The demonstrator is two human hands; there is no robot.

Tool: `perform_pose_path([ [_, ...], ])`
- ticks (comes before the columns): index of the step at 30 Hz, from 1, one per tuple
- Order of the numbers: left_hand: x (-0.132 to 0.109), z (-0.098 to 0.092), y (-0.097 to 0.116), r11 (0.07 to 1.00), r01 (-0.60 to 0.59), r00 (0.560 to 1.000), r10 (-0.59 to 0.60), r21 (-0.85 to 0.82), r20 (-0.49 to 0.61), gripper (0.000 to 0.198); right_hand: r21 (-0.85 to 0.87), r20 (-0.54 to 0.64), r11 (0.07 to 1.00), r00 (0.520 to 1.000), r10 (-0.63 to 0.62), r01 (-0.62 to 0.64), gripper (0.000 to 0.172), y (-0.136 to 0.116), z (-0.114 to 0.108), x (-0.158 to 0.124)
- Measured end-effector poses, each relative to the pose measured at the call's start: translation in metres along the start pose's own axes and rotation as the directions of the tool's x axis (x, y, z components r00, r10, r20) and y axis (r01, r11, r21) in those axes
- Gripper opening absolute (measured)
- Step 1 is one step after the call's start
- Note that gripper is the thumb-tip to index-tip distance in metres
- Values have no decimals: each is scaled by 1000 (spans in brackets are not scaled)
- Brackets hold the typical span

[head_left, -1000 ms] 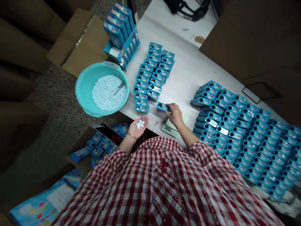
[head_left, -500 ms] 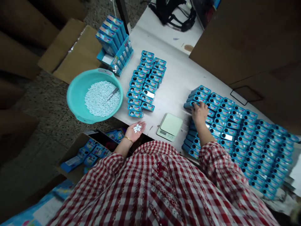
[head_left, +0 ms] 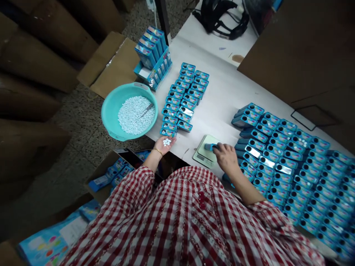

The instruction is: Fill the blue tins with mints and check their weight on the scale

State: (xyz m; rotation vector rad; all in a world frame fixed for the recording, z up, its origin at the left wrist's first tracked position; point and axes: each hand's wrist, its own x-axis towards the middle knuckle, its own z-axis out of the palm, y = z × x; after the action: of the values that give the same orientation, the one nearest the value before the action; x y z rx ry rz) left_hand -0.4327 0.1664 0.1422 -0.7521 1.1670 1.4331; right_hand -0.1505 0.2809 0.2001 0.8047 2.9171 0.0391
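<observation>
My left hand (head_left: 164, 146) is palm up at the table's front edge, fingers apart, with a small heap of white pellets (head_left: 166, 142) lying on it. It is just below a double row of blue tins (head_left: 186, 104). My right hand (head_left: 226, 157) grips one blue tin (head_left: 210, 147) over the pale green scale (head_left: 203, 157); whether the tin touches the scale is unclear. Right of that hand stand many more blue tins (head_left: 266, 160) in rows. A turquoise basin (head_left: 111, 115) holds many white pellets (head_left: 134, 115) and a scoop-like tool.
Behind the basin are a blue display box (head_left: 161, 72) with packs and a cardboard box (head_left: 111, 62). An open carton (head_left: 104, 173) of blue packs is below the basin. A black strap harness (head_left: 219, 18) lies at the back; a large brown box (head_left: 299, 55) borders the right.
My right hand has moved from the tin rows leftward to the scale, taking a tin with it. My left hand still carries the pellets, now closer to the double row. The camera view has shifted.
</observation>
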Motion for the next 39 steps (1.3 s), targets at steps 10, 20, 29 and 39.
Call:
perform_pose_path([
  [10, -25, -13, -37, 991, 129, 986, -132, 35, 103, 19, 421, -185, 887, 939, 291, -192, 30, 2, 2, -31],
  [20, -37, -11, -70, 952, 269, 931, -295, 143, 214, 25, 666, -5, 624, 834, 552, -409, 41, -9, 38, -62],
  [29, -33, -6, -65, 970, 208, 933, -235, 127, 272, 22, 815, 103, 427, 823, 559, -392, 58, -3, 80, -51],
  [39, -13, 15, -86, 964, 240, 920, -264, 115, 290, 21, 861, 11, 444, 883, 468, -246, 40, -12, 80, -24],
])
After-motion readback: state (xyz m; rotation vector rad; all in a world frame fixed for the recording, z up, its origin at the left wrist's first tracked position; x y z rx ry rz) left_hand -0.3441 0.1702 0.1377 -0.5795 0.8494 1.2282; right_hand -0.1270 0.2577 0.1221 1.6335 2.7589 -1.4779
